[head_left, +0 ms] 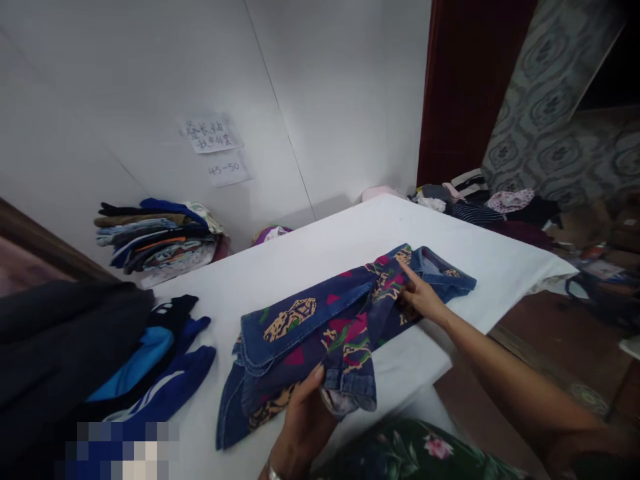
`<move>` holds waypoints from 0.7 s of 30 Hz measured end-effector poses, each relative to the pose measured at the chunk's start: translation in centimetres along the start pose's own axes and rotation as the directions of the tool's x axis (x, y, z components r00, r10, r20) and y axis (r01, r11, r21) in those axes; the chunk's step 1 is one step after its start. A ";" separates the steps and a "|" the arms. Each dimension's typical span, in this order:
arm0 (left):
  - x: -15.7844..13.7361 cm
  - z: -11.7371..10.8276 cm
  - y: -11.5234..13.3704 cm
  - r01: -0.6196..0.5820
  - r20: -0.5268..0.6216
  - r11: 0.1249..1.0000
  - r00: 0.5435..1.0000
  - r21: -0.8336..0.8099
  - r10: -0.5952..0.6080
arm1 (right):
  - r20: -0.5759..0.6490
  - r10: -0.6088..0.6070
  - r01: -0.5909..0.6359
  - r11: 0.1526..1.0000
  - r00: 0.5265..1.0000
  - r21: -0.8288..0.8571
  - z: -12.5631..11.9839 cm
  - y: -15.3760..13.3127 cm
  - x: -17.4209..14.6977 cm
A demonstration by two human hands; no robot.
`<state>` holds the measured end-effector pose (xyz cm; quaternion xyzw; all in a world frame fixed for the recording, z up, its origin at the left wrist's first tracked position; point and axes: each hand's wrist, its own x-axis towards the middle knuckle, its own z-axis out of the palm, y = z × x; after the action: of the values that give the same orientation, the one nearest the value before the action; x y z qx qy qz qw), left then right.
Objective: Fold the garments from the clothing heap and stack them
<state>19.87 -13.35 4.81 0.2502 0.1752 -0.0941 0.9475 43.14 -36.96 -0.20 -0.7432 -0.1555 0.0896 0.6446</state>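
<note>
A blue denim jacket (pixel 310 333) with magenta, green and tan patterned patches lies partly folded on the white-covered table. Its collar (pixel 445 270) points to the far right. My left hand (pixel 309 410) grips the cuff end of one sleeve (pixel 353 357) at the near edge, thumb on top. That sleeve is bent back across the jacket's body. Near the shoulder, my right hand (pixel 423 299) rests on the fabric, index finger stretched along it and the other fingers curled against the cloth. What lies under those curled fingers is partly hidden.
A stack of folded clothes (pixel 160 237) stands at the back left. Dark and blue garments (pixel 165 360) lie heaped along the left side. More clothes (pixel 480 200) are piled beyond the far right edge. Handwritten paper signs (pixel 213 133) hang on the white wall.
</note>
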 end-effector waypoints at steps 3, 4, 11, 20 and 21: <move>-0.8 -2.0 0.6 -0.053 -0.123 0.997 0.991 -0.054 0.046 | -0.050 -0.090 0.075 0.968 0.995 -0.241 -1.3 0.2 2.2; -1.1 -2.5 0.9 -0.084 -0.155 0.994 0.985 -0.069 0.073 | -0.051 -0.099 0.079 0.951 0.994 -0.299 -1.7 0.2 2.8; -1.7 -3.3 2.4 -0.378 -0.306 0.923 0.889 -0.069 0.341 | -0.021 -0.105 0.086 0.901 0.994 -0.425 -2.8 -1.0 4.2; -1.7 -2.0 2.7 -0.516 -0.222 0.802 0.780 0.301 0.585 | 0.019 -0.105 0.101 0.870 0.994 -0.482 -2.7 -2.1 5.2; -1.5 -2.0 2.6 -0.510 -0.219 0.777 0.765 0.368 0.606 | 0.019 -0.104 0.100 0.867 0.994 -0.489 -2.8 -2.0 5.5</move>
<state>18.59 -9.99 4.94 0.4378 0.2303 0.2134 0.8425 48.95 -37.46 2.55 -0.8730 -0.2096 0.0103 0.4402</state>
